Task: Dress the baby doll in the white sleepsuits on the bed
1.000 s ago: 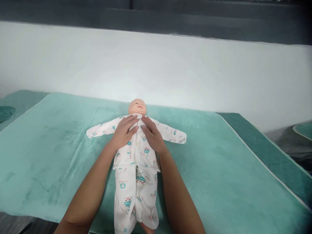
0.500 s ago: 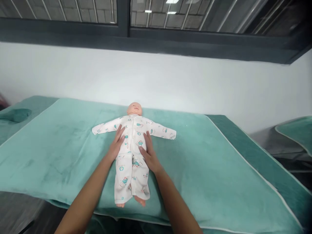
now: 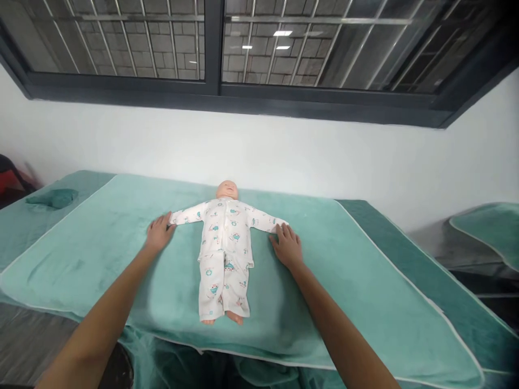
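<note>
A baby doll (image 3: 227,189) lies on its back on a green sheet (image 3: 357,302), arms spread out and bare feet towards me. It wears a white patterned shirt (image 3: 225,232) and matching trousers (image 3: 213,286). My left hand (image 3: 159,233) rests at the cuff of the sleeve on the left, fingers extended and thumb apart. At the opposite cuff, the fingertips of my right hand (image 3: 287,246) touch the sleeve (image 3: 265,220), with the fingers spread. The doll's own hands are hidden inside the sleeves.
A white wall (image 3: 284,156) and a dark-framed barred window (image 3: 259,105) stand behind the bed. A small green pillow-like cloth (image 3: 54,198) lies at the far left. Another green-covered surface (image 3: 490,229) is at the right edge.
Both hands have moved outward and up from the sides of the doll's body to the sleeve ends. The view has shifted, showing more of the window.
</note>
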Available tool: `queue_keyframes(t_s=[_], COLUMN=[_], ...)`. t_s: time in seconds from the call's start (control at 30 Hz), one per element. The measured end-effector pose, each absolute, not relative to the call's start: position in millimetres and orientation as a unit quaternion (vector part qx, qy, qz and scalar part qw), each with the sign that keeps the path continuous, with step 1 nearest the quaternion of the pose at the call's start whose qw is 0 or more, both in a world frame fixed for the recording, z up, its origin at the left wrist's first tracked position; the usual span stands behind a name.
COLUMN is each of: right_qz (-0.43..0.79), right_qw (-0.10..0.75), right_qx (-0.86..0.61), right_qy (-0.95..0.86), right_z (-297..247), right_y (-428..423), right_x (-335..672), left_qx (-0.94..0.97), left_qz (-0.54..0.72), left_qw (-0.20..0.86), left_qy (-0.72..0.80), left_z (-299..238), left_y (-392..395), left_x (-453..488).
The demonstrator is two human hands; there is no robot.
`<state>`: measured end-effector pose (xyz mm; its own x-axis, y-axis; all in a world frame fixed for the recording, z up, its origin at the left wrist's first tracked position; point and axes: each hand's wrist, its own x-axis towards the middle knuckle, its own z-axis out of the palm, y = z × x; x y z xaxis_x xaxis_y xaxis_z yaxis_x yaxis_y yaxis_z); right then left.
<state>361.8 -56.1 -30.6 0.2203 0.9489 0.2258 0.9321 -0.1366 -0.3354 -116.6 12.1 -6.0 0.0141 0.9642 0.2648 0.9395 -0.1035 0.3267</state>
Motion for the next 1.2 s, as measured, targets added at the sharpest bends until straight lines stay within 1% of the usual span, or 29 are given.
queue_keyframes(t_s=[0.03, 0.1, 0.23, 0.33, 0.63, 0.8, 0.93, 1.0, 1.07, 1.13, 1.17, 1.2], right_qz=[0.018, 0.019, 0.015, 0.017, -0.007, 0.008, -0.009, -0.024, -0.032, -0.032, -0.033, -0.034], right_qw=[0.173, 0.143, 0.16, 0.172, 0.184, 0.172, 0.208, 0.238, 0.261, 0.271, 0.275, 0.277], right_qx=[-0.765, -0.786, -0.803, -0.806, -0.816, -0.798, -0.755, -0.733, -0.723, -0.72, -0.72, -0.721], right_qy=[-0.62, -0.602, -0.574, -0.567, -0.548, -0.578, -0.622, -0.636, -0.639, -0.638, -0.636, -0.635], right_z=[-29, -28, -30, -32, -30, -31, -43, -48, -51, -51, -50, -50], right_y=[-51, -43, -36, -37, -51, -96, -156, -187, -211, -226, -230, -232], right_x=[361, 357, 354, 357, 351, 330, 315, 307, 299, 291, 289, 286], left_qx=[0.72, 0.728, 0.705, 0.697, 0.67, 0.655, 0.586, 0.518, 0.456, 0.496, 0.529, 0.573], left_qz=[0.193, 0.174, 0.185, 0.193, 0.249, 0.342, 0.473, 0.532, 0.567, 0.54, 0.501, 0.434], left_qw=[0.03, 0.016, -0.034, -0.039, -0.034, 0.009, 0.084, 0.132, 0.216, 0.342, 0.419, 0.507], left_qy=[0.666, 0.663, 0.683, 0.69, 0.699, 0.674, 0.653, 0.657, 0.651, 0.588, 0.542, 0.475], left_z=[-5, -4, -7, -13, -15, -6, -4, -6, -7, -6, -4, -2], left_y=[20, 29, 35, 37, 32, 5, -33, -74, -135, -207, -243, -275], left_x=[-122, -128, -129, -130, -134, -124, -116, -105, -83, -51, -33, -16])
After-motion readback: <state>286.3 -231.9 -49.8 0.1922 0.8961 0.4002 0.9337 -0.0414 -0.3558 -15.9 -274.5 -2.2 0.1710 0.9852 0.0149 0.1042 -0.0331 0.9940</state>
